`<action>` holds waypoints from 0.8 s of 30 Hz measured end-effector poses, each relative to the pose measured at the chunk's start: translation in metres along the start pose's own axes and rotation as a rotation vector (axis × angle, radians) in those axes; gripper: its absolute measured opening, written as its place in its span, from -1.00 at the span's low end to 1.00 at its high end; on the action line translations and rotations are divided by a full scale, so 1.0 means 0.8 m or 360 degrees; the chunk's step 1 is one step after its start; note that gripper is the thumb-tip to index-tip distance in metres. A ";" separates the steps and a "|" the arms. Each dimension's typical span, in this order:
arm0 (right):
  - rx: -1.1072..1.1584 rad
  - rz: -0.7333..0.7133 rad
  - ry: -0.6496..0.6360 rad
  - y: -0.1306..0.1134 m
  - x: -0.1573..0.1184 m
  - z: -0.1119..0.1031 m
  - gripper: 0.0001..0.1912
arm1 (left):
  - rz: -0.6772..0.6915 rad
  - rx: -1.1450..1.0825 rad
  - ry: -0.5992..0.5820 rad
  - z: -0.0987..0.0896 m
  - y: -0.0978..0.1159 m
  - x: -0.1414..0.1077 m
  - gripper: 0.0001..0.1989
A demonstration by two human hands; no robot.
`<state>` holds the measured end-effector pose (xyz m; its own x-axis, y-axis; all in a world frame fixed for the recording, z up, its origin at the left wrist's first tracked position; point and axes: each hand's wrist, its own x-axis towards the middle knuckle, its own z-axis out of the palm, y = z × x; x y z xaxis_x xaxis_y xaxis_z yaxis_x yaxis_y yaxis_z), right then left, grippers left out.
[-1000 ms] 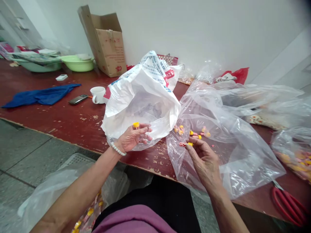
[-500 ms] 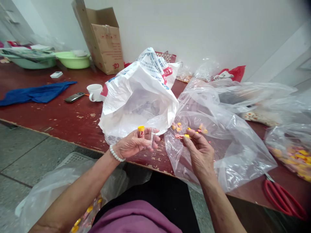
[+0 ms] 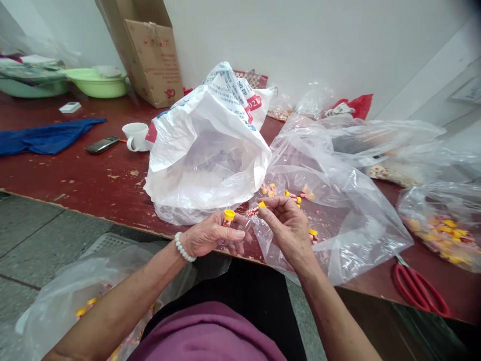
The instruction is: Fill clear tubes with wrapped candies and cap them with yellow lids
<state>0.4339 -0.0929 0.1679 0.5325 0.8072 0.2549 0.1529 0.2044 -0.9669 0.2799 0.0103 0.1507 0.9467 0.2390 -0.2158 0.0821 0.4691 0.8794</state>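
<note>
My left hand (image 3: 217, 234), a pale bead bracelet on its wrist, is closed around a small clear tube with a yellow top (image 3: 229, 215) and red-and-white print. Other clear plastic shows among its fingers, too blurred to make out fully. Just to the right, my right hand (image 3: 285, 225) pinches a red-and-white piece with a yellow cap (image 3: 252, 209) between thumb and fingers, its free end towards the left hand. Behind the hands lies an open white printed sack (image 3: 206, 150) with clear pieces inside. Several yellow-capped pieces (image 3: 293, 196) lie on a clear plastic sheet (image 3: 338, 210).
Red-handled scissors (image 3: 419, 288) lie near the right table edge, below a clear bag of yellow-capped pieces (image 3: 447, 228). At the left are a white cup (image 3: 136, 135), a phone (image 3: 102, 145), a blue cloth (image 3: 52, 136), a green basin (image 3: 97, 82) and a cardboard box (image 3: 152, 62).
My right hand has moved left, bringing the yellow-capped piece close to my left hand. The clear tube that stood out from my left fingers is now mostly hidden. The view has shifted slightly.
</note>
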 end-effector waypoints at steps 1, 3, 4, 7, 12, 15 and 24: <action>0.0015 0.0020 0.0005 0.000 0.001 0.000 -0.76 | -0.0029 -0.0050 -0.0057 0.000 0.000 0.001 -0.76; 0.0023 0.0043 0.0023 0.000 0.002 -0.001 -0.76 | -0.0079 -0.0147 -0.0144 -0.001 -0.001 0.002 -0.76; 0.0025 0.0048 0.0030 0.000 0.002 -0.002 -0.75 | -0.0095 -0.0187 -0.0168 -0.001 -0.001 0.002 -0.74; 0.0046 0.0058 0.0023 -0.001 0.000 -0.003 -0.76 | -0.0096 -0.0240 -0.0180 -0.001 -0.003 0.000 -0.71; 0.0077 0.0083 -0.0014 -0.006 -0.001 -0.005 -0.77 | -0.0066 -0.0241 -0.0125 0.001 -0.005 -0.002 -0.64; 0.0108 0.0122 0.0031 -0.006 -0.003 -0.008 -0.75 | 0.0016 -0.0352 0.0022 -0.001 -0.003 0.001 -0.57; -0.0126 -0.0001 -0.0048 0.012 -0.039 0.011 -0.76 | 0.0090 -0.0868 0.0309 -0.008 -0.004 0.018 -0.93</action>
<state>0.4111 -0.1110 0.1502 0.5074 0.8234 0.2540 0.2193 0.1617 -0.9622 0.2911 0.0179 0.1419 0.8664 0.4039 -0.2937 -0.1880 0.8087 0.5574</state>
